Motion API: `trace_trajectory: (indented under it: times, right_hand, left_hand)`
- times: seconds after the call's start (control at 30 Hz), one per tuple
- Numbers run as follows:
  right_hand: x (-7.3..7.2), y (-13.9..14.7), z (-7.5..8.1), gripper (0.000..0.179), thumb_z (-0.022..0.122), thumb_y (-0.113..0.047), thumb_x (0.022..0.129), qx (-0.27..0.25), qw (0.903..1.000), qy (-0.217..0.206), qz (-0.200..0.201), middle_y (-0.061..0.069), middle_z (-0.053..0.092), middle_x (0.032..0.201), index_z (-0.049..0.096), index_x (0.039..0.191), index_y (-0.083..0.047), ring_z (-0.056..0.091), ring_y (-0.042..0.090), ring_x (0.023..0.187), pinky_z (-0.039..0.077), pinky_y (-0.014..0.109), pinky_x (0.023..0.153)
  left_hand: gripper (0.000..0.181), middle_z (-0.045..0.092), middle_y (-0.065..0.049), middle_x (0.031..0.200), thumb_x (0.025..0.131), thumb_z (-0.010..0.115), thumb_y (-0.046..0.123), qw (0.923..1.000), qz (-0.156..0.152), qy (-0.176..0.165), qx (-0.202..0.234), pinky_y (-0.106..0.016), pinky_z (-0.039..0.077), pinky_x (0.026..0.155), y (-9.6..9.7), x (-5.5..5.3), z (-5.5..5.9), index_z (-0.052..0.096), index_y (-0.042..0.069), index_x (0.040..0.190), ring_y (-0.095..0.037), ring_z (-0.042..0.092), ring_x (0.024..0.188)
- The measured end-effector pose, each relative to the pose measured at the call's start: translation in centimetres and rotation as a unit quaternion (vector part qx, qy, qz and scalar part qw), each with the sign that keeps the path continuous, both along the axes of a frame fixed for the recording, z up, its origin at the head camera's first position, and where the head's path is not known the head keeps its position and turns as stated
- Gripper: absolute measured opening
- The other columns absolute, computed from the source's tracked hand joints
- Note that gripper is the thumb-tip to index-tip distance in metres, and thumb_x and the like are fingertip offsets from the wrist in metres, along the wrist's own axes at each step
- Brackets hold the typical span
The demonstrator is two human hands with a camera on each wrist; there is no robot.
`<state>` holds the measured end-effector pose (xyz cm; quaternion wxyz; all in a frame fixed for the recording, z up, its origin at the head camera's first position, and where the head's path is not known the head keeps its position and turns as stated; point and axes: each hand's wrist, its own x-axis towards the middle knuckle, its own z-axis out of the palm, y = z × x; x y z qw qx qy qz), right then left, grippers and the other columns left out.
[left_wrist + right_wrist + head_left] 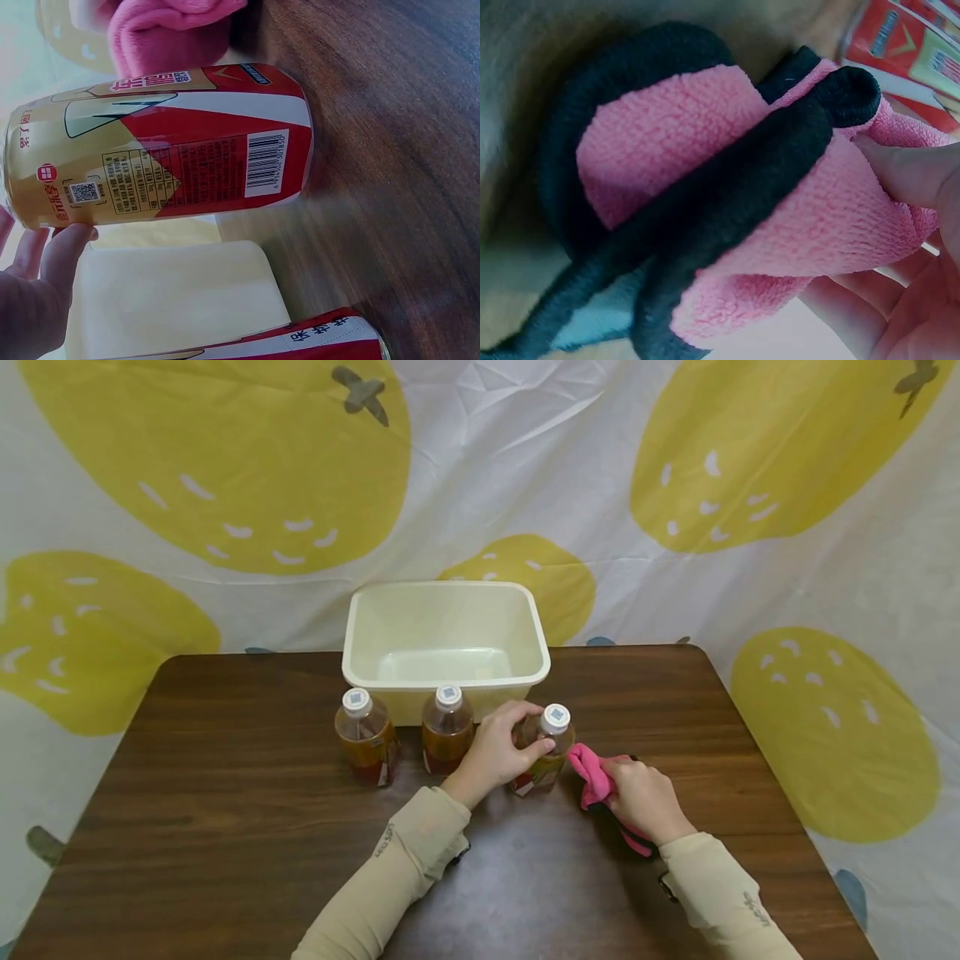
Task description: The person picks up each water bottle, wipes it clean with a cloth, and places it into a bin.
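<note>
Head view: the left hand [498, 752] grasps the right bottle [542, 772], upright on the table [225, 827]; the right hand [647, 799] clutches the cloth [595, 778]. This bottle's turn looks under way. The left bottle [367, 745] and middle bottle [447, 739] stand free, all three outside the bin [442, 618]; whether those two are done, I can't tell.

Left wrist: cloth behind the bottle, contact unclear.

Right wrist: thumb and fingers pinch bunched cloth.

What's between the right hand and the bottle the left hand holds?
In the head view, the pink cloth, gripped by the right hand, lies between it and the bottle in the left hand; whether they touch is unclear.
</note>
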<state>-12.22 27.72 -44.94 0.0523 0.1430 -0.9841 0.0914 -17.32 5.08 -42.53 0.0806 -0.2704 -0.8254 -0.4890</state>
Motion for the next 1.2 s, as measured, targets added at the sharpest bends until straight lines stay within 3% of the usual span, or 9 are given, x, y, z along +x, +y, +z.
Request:
trace_trajectory:
  times: [0.13,0.4,0.57,0.7,0.8,0.93,1.03,1.2]
  right_hand:
    - [-0.1,-0.2,-0.8,0.024,0.074,-0.016,0.068,0.0,1.0,-0.007,-0.002,0.0,0.054,0.054,0.052,0.061,-0.019,0.054,0.023,0.051,0.041,0.04,0.042]
    - [-0.1,-0.6,-1.6,0.019,0.069,-0.009,0.066,0.006,0.9992,-0.038,-0.006,-0.002,0.051,0.052,0.053,0.062,-0.019,0.055,0.023,0.052,0.04,0.038,0.041]
    - [-0.2,-0.5,-1.6,0.015,0.072,-0.013,0.065,0.004,0.9983,-0.057,-0.011,0.0,0.054,0.057,0.058,0.069,-0.017,0.056,0.023,0.054,0.04,0.038,0.042]
    - [-0.4,-0.1,-1.6,0.03,0.075,-0.018,0.066,0.015,0.9965,-0.08,-0.016,0.009,0.064,0.074,0.065,0.094,-0.012,0.06,0.031,0.062,0.045,0.044,0.047]
    - [-0.7,0.1,-1.7,0.05,0.076,-0.022,0.067,0.025,0.9943,-0.101,-0.022,0.018,0.065,0.098,0.061,0.112,-0.007,0.062,0.037,0.077,0.048,0.05,0.057]
    - [-1.2,0.4,-1.7,0.061,0.075,-0.025,0.07,0.029,0.9891,-0.14,-0.033,0.021,0.052,0.125,0.054,0.123,-0.004,0.055,0.04,0.104,0.047,0.057,0.072]
    - [-1.6,0.6,-1.7,0.071,0.074,-0.027,0.07,0.03,0.9829,-0.176,-0.045,0.023,0.041,0.135,0.047,0.13,-0.002,0.042,0.041,0.12,0.042,0.061,0.08]
    - [-2.5,0.9,-1.6,0.088,0.075,-0.033,0.067,0.027,0.9697,-0.233,-0.07,0.024,0.026,0.143,0.034,0.138,0.0,0.025,0.042,0.13,0.036,0.066,0.084]
  left_hand:
    - [0.036,0.062,-0.006,0.105,0.075,0.072,0.022,1.0,0.001,-0.004,-0.004,-0.03,0.044,0.084,0.0,0.0,-0.1,0.061,0.006,0.106,-0.019,0.056,0.097]
    - [0.037,0.062,-0.007,0.105,0.075,0.073,0.021,1.0,-0.002,-0.005,0.0,-0.03,0.045,0.081,0.0,0.1,0.0,0.061,0.005,0.106,-0.02,0.056,0.094]
    - [0.037,0.062,-0.006,0.106,0.075,0.073,0.021,1.0,-0.001,-0.01,0.0,-0.031,0.045,0.085,0.0,0.0,0.1,0.061,0.006,0.106,-0.019,0.056,0.098]
    - [0.036,0.062,-0.006,0.106,0.075,0.072,0.021,0.9999,-0.002,-0.011,-0.001,-0.031,0.045,0.085,0.0,0.0,0.1,0.061,0.006,0.106,-0.019,0.056,0.098]
    - [0.036,0.062,-0.007,0.106,0.075,0.072,0.021,0.9999,-0.003,-0.015,0.0,-0.032,0.045,0.085,0.0,-0.1,0.1,0.061,0.006,0.106,-0.02,0.056,0.098]
    - [0.037,0.061,-0.007,0.107,0.075,0.072,0.021,0.9998,-0.004,-0.019,-0.001,-0.032,0.044,0.087,-0.1,-0.1,0.2,0.061,0.006,0.107,-0.02,0.056,0.1]
    - [0.037,0.061,-0.007,0.107,0.076,0.072,0.021,0.9998,-0.005,-0.016,-0.005,-0.032,0.044,0.087,-0.1,0.0,0.2,0.061,0.006,0.107,-0.02,0.056,0.1]
    - [0.037,0.06,-0.009,0.108,0.077,0.07,0.022,0.9998,-0.012,-0.003,-0.014,-0.034,0.044,0.088,-0.2,0.1,0.4,0.059,0.004,0.108,-0.022,0.055,0.1]
